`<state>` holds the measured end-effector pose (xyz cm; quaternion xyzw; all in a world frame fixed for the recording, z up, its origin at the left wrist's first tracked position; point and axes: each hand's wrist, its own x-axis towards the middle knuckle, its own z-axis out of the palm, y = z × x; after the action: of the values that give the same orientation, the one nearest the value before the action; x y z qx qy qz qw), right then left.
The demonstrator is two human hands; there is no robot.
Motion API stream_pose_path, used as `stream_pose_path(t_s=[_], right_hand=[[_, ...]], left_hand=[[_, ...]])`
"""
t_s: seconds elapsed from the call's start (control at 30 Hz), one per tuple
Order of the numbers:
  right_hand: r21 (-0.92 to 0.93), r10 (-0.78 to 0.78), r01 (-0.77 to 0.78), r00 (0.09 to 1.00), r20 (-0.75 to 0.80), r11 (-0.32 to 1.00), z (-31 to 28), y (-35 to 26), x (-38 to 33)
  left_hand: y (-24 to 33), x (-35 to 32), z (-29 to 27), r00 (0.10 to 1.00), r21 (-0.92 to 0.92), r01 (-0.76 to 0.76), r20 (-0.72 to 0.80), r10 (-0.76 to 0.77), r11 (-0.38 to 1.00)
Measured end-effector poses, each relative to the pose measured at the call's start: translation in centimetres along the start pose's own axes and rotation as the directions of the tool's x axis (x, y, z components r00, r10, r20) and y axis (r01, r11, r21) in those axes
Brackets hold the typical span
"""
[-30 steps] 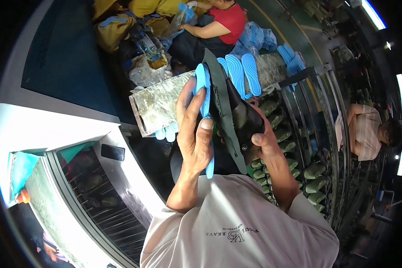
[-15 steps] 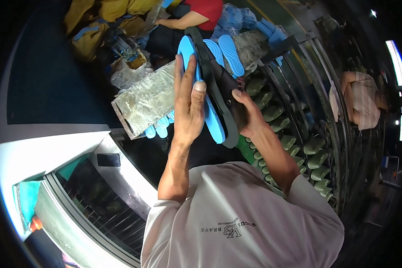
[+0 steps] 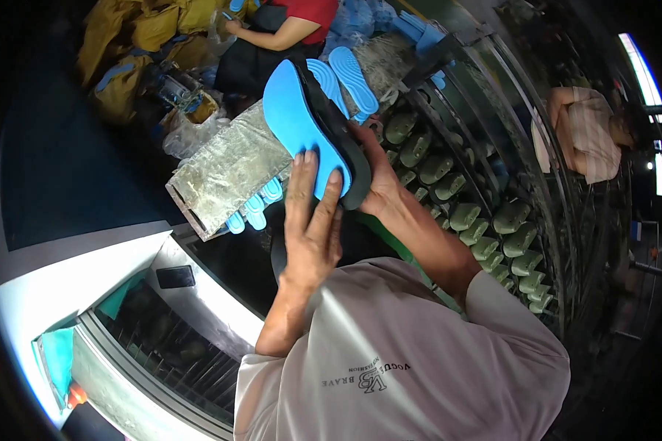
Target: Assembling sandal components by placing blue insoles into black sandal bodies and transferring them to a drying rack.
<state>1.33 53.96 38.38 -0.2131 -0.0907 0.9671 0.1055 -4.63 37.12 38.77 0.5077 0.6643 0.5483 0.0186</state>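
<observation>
A smooth blue insole (image 3: 290, 110) lies against the sole side of a black shoe (image 3: 357, 173), both tilted with the wider end pointing away from me. My right hand (image 3: 379, 176) is wrapped round the shoe from the right, its fingers mostly hidden behind it. The fingers of my left hand (image 3: 312, 224) are stretched out and rest on the narrow end of the insole. Two more blue insoles with curved grooves (image 3: 354, 79) lie on the worn metal-grey bench (image 3: 228, 173) beyond.
Blue pieces (image 3: 255, 212) stick out below the bench's near edge. To the right stands a rack of greenish shoe lasts (image 3: 463, 217). A machine with a curved opening (image 3: 154, 345) and a phone (image 3: 176, 277) is at left. A person in red (image 3: 290, 29) sits beyond the bench, near yellow sacks (image 3: 154, 26).
The shoe and insole have turned so the blue face shows more fully, and have come slightly left. My left hand has slid down from the insole's middle to its near end.
</observation>
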Motion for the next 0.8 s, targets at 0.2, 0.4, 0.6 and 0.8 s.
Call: stream_pose_path(t_s=[0.2, 0.4, 0.6, 0.8], right_hand=[[-0.081, 0.122, -0.118, 0.991, 0.05, 0.99, -0.5, 0.9, 0.3], [-0.585, 0.187, -0.119, 0.981, 0.057, 0.802, 0.7, 1.0, -1.1], [-0.892, 0.227, 0.129, 0.942, 0.246, 0.434, 1.8, 8.7, 2.8], [-0.887, 0.587, 0.459, 0.706, 0.395, 0.045, 1.4, 21.7, 1.2]], left_hand=[[-0.3, -1.2, -5.7, 0.963, 0.098, -0.064, 0.267, 0.036, 0.993], [-3.0, 0.7, -7.6, 0.955, 0.19, 0.222, -0.241, -0.174, 0.956], [-2.4, -7.5, -7.9, 0.693, -0.344, 0.549, -0.323, -0.645, 0.762], [-1.1, -19.8, -12.4, -0.067, -0.906, 0.255, -0.366, -0.928, 0.338]])
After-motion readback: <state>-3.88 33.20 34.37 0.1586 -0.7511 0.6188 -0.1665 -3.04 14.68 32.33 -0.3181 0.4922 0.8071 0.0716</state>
